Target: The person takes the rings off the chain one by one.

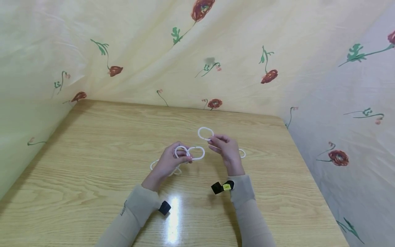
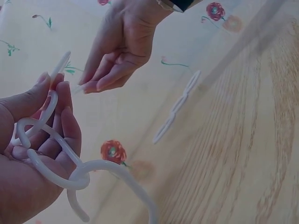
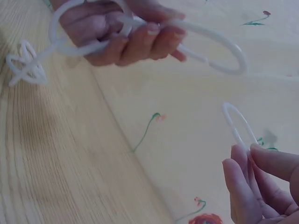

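Cloth (image 1: 139,61) printed with red flowers hangs behind the wooden table (image 1: 102,137). In the head view, I see the left hand (image 1: 171,159) gripping a chain of white links (image 1: 188,151) and hiding part of it; the right hand (image 1: 227,149) pinches a single white link (image 1: 205,128), near that chain but apart. The right arm blocks some of another chain (image 1: 244,153) on the table. In the left wrist view, this other chain lies beyond both hands. In the right wrist view, the gripped chain trails down; I can't tell whether its end touches the table.
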